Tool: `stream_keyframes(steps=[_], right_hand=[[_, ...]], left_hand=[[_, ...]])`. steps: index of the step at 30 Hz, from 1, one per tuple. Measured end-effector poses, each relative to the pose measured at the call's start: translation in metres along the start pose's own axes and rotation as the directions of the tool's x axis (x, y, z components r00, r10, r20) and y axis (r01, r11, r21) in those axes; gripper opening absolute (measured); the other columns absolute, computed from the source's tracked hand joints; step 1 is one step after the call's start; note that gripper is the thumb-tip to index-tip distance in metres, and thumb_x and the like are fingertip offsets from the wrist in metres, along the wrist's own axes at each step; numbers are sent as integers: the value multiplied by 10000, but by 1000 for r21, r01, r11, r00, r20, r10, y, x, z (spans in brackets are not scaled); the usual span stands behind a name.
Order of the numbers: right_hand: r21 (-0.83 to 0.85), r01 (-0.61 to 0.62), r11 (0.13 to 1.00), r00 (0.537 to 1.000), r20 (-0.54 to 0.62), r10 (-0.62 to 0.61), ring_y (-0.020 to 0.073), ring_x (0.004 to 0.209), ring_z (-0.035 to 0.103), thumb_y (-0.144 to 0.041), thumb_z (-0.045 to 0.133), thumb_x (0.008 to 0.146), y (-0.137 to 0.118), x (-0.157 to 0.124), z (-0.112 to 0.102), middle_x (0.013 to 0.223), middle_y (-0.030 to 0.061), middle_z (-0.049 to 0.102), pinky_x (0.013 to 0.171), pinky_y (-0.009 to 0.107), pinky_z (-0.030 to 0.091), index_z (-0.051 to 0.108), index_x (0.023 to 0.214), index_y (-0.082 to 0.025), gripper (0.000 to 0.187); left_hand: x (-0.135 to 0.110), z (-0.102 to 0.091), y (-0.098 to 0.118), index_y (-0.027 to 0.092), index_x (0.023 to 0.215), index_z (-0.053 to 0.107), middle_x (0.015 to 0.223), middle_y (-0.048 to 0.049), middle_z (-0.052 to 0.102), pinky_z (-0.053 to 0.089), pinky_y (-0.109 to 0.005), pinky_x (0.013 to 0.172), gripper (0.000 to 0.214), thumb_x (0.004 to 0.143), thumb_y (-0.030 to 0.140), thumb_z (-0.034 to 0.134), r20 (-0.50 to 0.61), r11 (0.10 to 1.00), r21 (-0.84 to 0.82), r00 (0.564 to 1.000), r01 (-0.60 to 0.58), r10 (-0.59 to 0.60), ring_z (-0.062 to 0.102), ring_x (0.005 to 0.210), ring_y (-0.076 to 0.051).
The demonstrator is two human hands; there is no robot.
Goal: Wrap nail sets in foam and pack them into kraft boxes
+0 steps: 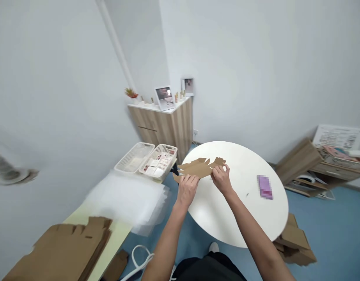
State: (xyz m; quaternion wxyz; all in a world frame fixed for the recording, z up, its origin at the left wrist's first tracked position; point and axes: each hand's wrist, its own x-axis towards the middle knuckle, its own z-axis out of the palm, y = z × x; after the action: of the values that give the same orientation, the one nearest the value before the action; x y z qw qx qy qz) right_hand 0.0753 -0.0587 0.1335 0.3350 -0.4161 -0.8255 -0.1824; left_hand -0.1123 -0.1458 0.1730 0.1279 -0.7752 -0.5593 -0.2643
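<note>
Both hands grip a brown flat cardboard box blank [197,168] by its near side, over the left part of a round white table [226,222]. My left hand [188,189] has its fingers closed on the near left edge. Farther right, my right hand [221,178] pinches the blank close to a flap that is bent up. Several cut flaps stick out along the blank's far side. I cannot tell whether the cardboard touches the tabletop. On the table to the right lies a purple item [265,187], blurred by pixelation, with a small grey piece [247,194] near it.
At left, a side table bears stacked cardboard blanks [59,249], translucent sheets [127,199] and white baskets [134,158]. A wooden cabinet [180,125] stands behind. Folded cardboard boxes [295,238] lie on the floor at right, near a low shelf [302,160].
</note>
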Motion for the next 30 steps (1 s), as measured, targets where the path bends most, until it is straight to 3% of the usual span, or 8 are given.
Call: stream_keyframes(steps=[4, 7, 11, 15, 22, 26, 30], right_hand=[[-76, -121, 990, 991, 47, 125, 168, 758, 488, -90, 430, 884, 58, -57, -23, 705, 0, 546, 1026, 409, 243, 533, 732, -212, 221], [-112, -203, 973, 971, 103, 215, 182, 800, 502, -84, 450, 870, 78, -107, -30, 747, 16, 577, 1008, 411, 239, 562, 760, -210, 201], [-116, -290, 950, 928, 209, 308, 196, 854, 507, -96, 477, 869, 75, -176, -23, 808, 30, 601, 978, 410, 237, 575, 786, -211, 172], [-112, -318, 941, 883, 325, 338, 200, 850, 496, -80, 506, 847, 59, -229, -9, 826, 34, 601, 941, 403, 252, 591, 794, -212, 165], [-66, -293, 954, 837, 464, 289, 191, 832, 510, -70, 535, 835, 45, -275, 3, 838, 25, 617, 928, 395, 269, 615, 816, -213, 165], [5, -301, 953, 815, 520, 255, 191, 834, 544, -138, 531, 890, 43, -281, 4, 815, 25, 617, 919, 390, 303, 625, 795, -215, 154], [73, -381, 922, 748, 610, 261, 184, 836, 574, -176, 486, 935, 43, -278, 8, 828, 34, 641, 930, 390, 327, 647, 824, -213, 199]], left_hand=[[19, 54, 48, 195, 871, 607, 771, -25, 656, 348, -333, 729, 228, 967, 115, 415, 25, 987, -96, 991, -129, 132, 551, 765, -183], [13, 95, 72, 193, 915, 623, 775, -30, 659, 356, -327, 707, 272, 944, 54, 391, 45, 964, -171, 976, -203, 214, 560, 759, -181], [-20, 144, 86, 202, 950, 639, 793, -38, 668, 384, -329, 706, 315, 934, 39, 370, 120, 934, -269, 953, -237, 277, 583, 764, -180], [-64, 180, 86, 208, 1009, 643, 909, -53, 695, 436, -349, 781, 352, 909, 19, 364, 210, 903, -358, 922, -238, 327, 613, 837, -183], [-113, 208, 83, 218, 1038, 644, 959, -48, 696, 456, -403, 939, 348, 904, 40, 376, 383, 899, -413, 868, -145, 316, 629, 926, -186], [-117, 207, 88, 227, 1055, 646, 1023, -53, 686, 445, -413, 977, 382, 875, 16, 383, 484, 915, -396, 830, -74, 277, 623, 983, -194], [-113, 206, 106, 232, 1077, 646, 1066, -59, 672, 403, -442, 1027, 323, 912, 88, 409, 502, 909, -416, 838, 19, 212, 614, 1023, -200]])
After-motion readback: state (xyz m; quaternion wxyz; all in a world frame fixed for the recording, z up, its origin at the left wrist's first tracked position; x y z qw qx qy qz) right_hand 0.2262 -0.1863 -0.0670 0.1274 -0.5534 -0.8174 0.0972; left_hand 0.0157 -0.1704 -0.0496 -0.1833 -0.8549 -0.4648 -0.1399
